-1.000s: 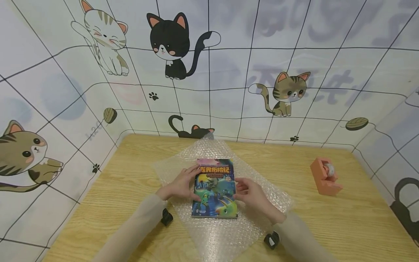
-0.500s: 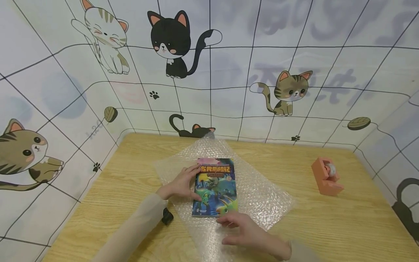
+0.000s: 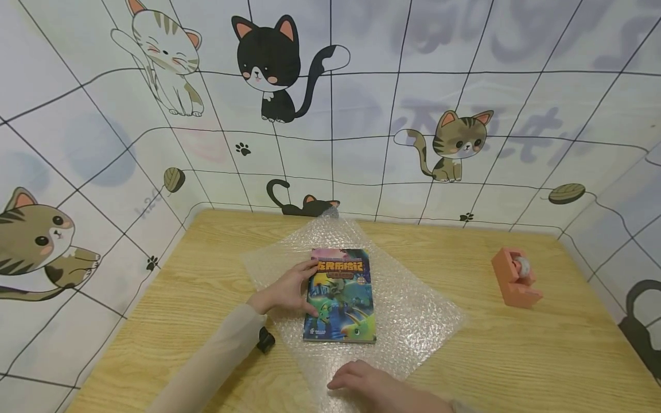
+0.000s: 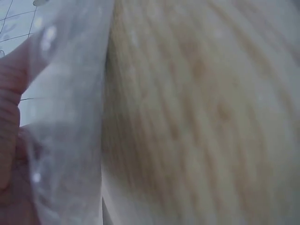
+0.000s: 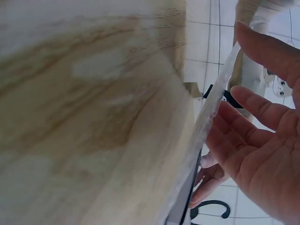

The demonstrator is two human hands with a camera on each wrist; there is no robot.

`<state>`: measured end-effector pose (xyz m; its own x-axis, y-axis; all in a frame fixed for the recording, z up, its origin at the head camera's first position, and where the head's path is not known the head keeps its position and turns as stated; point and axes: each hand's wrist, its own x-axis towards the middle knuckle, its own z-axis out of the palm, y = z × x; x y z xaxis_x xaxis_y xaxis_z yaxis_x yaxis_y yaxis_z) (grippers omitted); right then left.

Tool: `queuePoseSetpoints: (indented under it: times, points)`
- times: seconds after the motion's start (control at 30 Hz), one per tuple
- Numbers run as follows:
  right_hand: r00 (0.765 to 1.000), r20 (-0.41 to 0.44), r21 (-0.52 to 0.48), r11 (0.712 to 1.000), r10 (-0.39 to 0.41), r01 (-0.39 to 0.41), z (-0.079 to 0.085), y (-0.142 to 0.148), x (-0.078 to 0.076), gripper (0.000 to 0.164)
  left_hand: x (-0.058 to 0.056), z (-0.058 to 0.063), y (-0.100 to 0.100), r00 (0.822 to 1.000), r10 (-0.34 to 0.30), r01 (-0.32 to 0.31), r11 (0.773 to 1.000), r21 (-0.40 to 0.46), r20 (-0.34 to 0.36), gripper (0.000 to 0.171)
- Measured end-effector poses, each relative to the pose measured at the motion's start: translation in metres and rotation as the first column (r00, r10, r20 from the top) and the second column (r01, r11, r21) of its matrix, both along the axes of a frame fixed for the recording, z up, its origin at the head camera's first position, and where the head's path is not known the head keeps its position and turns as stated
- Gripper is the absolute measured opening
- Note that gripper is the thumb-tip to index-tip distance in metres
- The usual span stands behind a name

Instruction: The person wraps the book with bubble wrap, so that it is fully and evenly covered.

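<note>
A colourful book [image 3: 341, 307] with dinosaurs on its cover lies flat on a sheet of bubble wrap [image 3: 413, 310], which is turned cornerwise on the table. My left hand [image 3: 287, 291] rests at the book's left side, fingertips and thumb spread apart on the cover's edge. My right hand [image 3: 369, 385] is over the near corner of the wrap, below the book. In the right wrist view the fingers of the right hand [image 5: 267, 126] are apart and loosely bent beside the edge of the wrap [image 5: 204, 122]. Bubble wrap [image 4: 70, 108] also shows beside the left hand [image 4: 11, 126].
On the right of the wooden table [image 3: 563, 344] stands a pink tape dispenser [image 3: 515, 278] with a roll in it. A wall covering [image 3: 361, 103] printed with cats and grid lines rises behind and on both sides. A black wrist device [image 3: 265, 341] shows under the left sleeve.
My right hand has left the book's right edge and moved down toward me to the near corner of the bubble wrap. The left hand and the book have stayed almost in place.
</note>
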<state>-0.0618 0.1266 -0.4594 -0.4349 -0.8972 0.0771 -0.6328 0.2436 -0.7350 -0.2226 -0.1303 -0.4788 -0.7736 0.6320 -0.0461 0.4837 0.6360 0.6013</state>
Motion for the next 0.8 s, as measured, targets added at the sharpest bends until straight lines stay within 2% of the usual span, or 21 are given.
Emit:
queuePoseSetpoints:
  times: [0.17, 0.37, 0.5, 0.67, 0.8]
  points:
    - [0.988, -0.152, 0.022, 1.0, -0.008, 0.012, 0.001, -0.007, 0.003, 0.041, -0.001, -0.002, -0.001, 1.0, 0.0, 0.0, 1.0, 0.013, -0.006, 0.111]
    - [0.984, -0.177, 0.056, 0.998, -0.021, 0.031, 0.001, -0.009, 0.006, 0.026, -0.001, 0.0, -0.001, 1.0, 0.011, -0.011, 1.0, 0.013, 0.014, 0.11]
    - [0.975, -0.218, 0.043, 0.998, -0.036, 0.046, 0.006, -0.009, 0.005, 0.011, -0.001, 0.0, -0.002, 1.0, 0.015, -0.015, 1.0, 0.008, 0.014, 0.11]
    - [0.961, -0.239, -0.055, 0.99, -0.137, 0.127, 0.022, -0.009, -0.001, 0.007, -0.001, 0.0, -0.002, 1.0, 0.016, -0.016, 1.0, 0.003, 0.01, 0.111]
    - [0.896, -0.367, -0.17, 0.965, -0.25, 0.199, 0.032, -0.012, -0.013, 0.007, 0.0, 0.001, 0.0, 1.0, 0.013, -0.013, 1.0, 0.0, 0.001, 0.111]
